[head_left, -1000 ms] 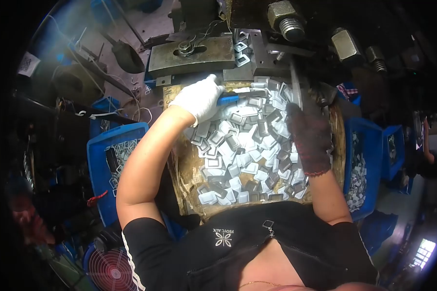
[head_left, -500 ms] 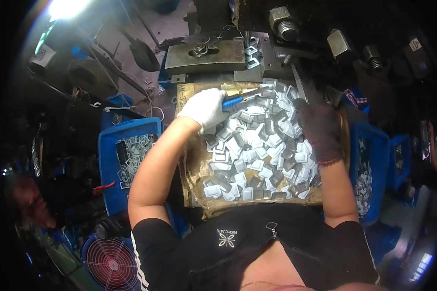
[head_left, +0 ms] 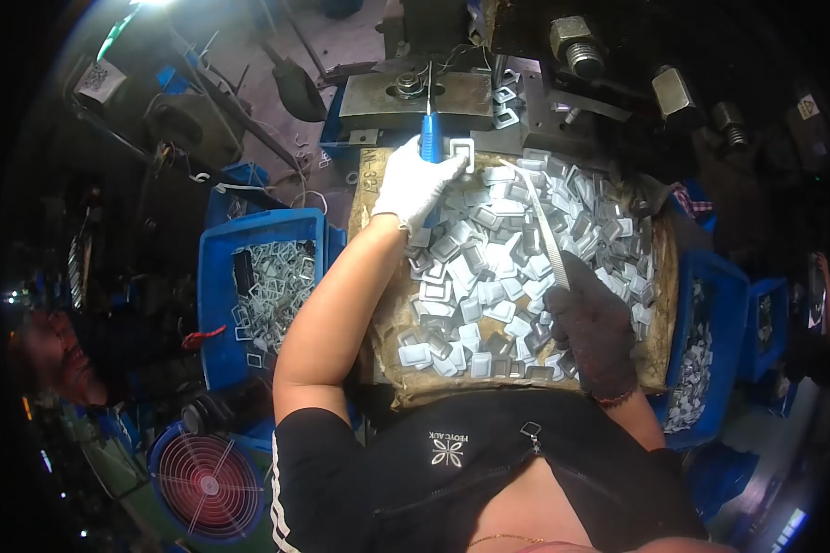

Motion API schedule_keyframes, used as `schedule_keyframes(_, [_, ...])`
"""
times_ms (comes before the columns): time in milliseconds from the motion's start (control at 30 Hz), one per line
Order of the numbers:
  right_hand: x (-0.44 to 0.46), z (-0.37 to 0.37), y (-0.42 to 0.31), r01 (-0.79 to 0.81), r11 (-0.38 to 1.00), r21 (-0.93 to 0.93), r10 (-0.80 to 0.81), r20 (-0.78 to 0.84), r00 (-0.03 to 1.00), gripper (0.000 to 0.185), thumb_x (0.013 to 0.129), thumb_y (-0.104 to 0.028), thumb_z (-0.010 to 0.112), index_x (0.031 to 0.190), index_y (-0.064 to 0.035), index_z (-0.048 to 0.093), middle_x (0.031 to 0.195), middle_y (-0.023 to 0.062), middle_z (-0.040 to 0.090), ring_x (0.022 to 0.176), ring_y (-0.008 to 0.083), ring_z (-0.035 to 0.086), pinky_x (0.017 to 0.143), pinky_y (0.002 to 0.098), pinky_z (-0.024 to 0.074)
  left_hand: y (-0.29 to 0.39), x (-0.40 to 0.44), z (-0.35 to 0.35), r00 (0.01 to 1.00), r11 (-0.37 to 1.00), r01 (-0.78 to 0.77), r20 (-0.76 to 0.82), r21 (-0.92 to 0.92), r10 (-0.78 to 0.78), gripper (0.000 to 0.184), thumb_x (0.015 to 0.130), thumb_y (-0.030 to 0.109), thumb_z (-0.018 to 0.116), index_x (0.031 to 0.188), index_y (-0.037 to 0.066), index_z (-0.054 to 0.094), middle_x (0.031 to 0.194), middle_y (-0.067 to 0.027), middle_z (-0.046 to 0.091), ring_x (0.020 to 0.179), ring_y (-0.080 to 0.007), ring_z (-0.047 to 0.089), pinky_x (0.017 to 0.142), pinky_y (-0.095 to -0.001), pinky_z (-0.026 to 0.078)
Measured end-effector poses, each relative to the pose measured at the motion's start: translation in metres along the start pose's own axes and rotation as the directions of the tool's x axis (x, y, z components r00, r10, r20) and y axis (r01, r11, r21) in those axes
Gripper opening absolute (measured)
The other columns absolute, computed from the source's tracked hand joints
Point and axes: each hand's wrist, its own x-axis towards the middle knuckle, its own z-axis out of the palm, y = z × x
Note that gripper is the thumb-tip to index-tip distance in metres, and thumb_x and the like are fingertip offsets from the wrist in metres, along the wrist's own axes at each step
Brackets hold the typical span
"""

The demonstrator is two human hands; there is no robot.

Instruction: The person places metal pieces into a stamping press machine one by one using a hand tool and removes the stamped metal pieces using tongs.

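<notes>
My left hand (head_left: 410, 184), in a white glove, is closed around a blue-handled tool (head_left: 431, 136) whose narrow metal blade points away from me. A small rectangular metal frame (head_left: 462, 153) shows at the thumb of the same hand, seemingly pinched there. In a dark glove, my right hand (head_left: 592, 323) is closed on long metal tweezers (head_left: 546, 230), their tips reaching toward the far edge of the pile. Beneath and between both hands lies a heap of small silvery rectangular metal pieces (head_left: 493, 263), spread over a worn, brownish work surface (head_left: 385, 355).
Blue bins with metal parts flank the surface, one on the left (head_left: 260, 221) and one on the right (head_left: 724, 350). A slotted, bolted metal block (head_left: 364, 103) stands at the far side, with large bolts (head_left: 576, 46) overhead. A fan (head_left: 209, 484) sits lower left.
My left hand has turned the blue-handled tool from pointing right to pointing away, and a metal frame now shows at its thumb. My right hand has come nearer, with the tweezers over the pile.
</notes>
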Motion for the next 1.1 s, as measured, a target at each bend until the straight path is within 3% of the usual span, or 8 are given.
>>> schedule_keyframes(200, [0.0,0.012,-0.007,-0.013,0.999,-0.041,0.014,0.031,0.999,0.048,0.091,-0.007,0.065,0.138,-0.0041,0.054,0.084,-0.0013,0.064,0.062,0.0038,0.052,0.054,0.0209,0.0431,0.006,-0.018,-0.002,0.959,0.889,0.253,0.217,-0.382,-0.18,0.026,0.087,0.014,0.074,0.107,0.001,0.063,0.087,-0.0059,0.07,0.069,-0.009,0.063,0.061,-0.0233,0.05])
schedule_keyframes(400, [-0.002,0.016,-0.012,0.006,0.996,-0.088,-0.004,0.022,1.0,0.048,0.091,-0.005,0.065,0.137,-0.0042,0.055,0.086,-0.0013,0.064,0.064,0.0037,0.052,0.055,0.0201,0.0433,0.017,-0.024,-0.001,0.938,0.877,0.305,0.276,-0.371,-0.21,0.022,0.089,0.01,0.07,0.107,0.002,0.061,0.088,-0.0077,0.069,0.076,-0.0119,0.067,0.061,-0.022,0.051])
schedule_keyframes(500, [-0.001,0.01,0.0,0.065,0.992,-0.108,-0.06,0.047,0.997,0.047,0.094,-0.016,0.065,0.138,-0.002,0.052,0.097,0.0059,0.068,0.071,0.0047,0.056,0.062,0.0232,0.0492,0.018,-0.025,0.0,0.938,0.868,0.309,0.274,-0.388,-0.212,0.021,0.09,0.009,0.069,0.107,0.003,0.06,0.089,-0.008,0.069,0.078,-0.0136,0.068,0.062,-0.0219,0.051])
schedule_keyframes(633, [-0.001,0.006,0.002,0.101,0.984,-0.143,-0.094,0.06,0.994,0.048,0.092,-0.011,0.067,0.137,-0.0009,0.053,0.104,0.0079,0.068,0.081,0.0075,0.058,0.07,0.0246,0.0504,0.009,-0.021,-0.005,0.932,0.852,0.302,0.322,-0.428,-0.168,0.027,0.088,0.009,0.071,0.112,0.001,0.06,0.09,-0.0082,0.068,0.077,-0.0136,0.067,0.063,-0.0238,0.052])
schedule_keyframes(800, [-0.005,-0.002,-0.002,-0.01,0.998,-0.056,0.016,0.112,0.994,0.046,0.091,-0.008,0.067,0.134,0.0008,0.056,0.108,0.0113,0.068,0.087,0.0109,0.06,0.076,0.0263,0.0517,0.012,-0.016,-0.015,0.97,0.986,0.092,0.235,-0.14,-0.057,0.038,0.083,0.011,0.074,0.117,0.0,0.062,0.095,-0.0067,0.069,0.083,-0.0126,0.064,0.073,-0.0269,0.051])
schedule_keyframes(900, [-0.002,-0.004,0.011,0.25,0.945,-0.211,-0.233,0.103,0.967,0.044,0.092,-0.01,0.067,0.132,0.0013,0.057,0.109,0.0145,0.069,0.09,0.0111,0.063,0.076,0.0267,0.052,0.022,-0.015,-0.013,0.961,1.0,0.031,0.275,0.0,-0.03,0.039,0.083,0.014,0.075,0.117,0.0,0.063,0.094,-0.0044,0.068,0.082,-0.0109,0.063,0.073,-0.0266,0.05])
schedule_keyframes(1067, [-0.004,-0.021,0.005,0.076,0.967,-0.242,-0.044,0.134,0.99,0.044,0.092,-0.014,0.068,0.132,0.0022,0.057,0.105,0.0154,0.072,0.087,0.0132,0.067,0.073,0.0294,0.0538,0.039,0.0,-0.013,0.901,0.98,0.09,0.406,0.175,-0.155,0.038,0.084,0.022,0.077,0.114,0.003,0.065,0.09,-0.0026,0.068,0.078,-0.009,0.06,0.071,-0.0255,0.049])
schedule_keyframes(1100, [-0.005,-0.026,0.006,0.051,0.964,-0.26,-0.017,0.132,0.991,0.045,0.092,-0.016,0.068,0.132,0.0023,0.057,0.102,0.0146,0.072,0.085,0.0135,0.068,0.072,0.03,0.0541,0.041,0.01,-0.012,0.906,0.92,0.006,0.388,0.391,-0.171,0.039,0.088,0.033,0.073,0.111,0.003,0.064,0.088,-0.0063,0.068,0.079,-0.0112,0.06,0.072,-0.0286,0.05])
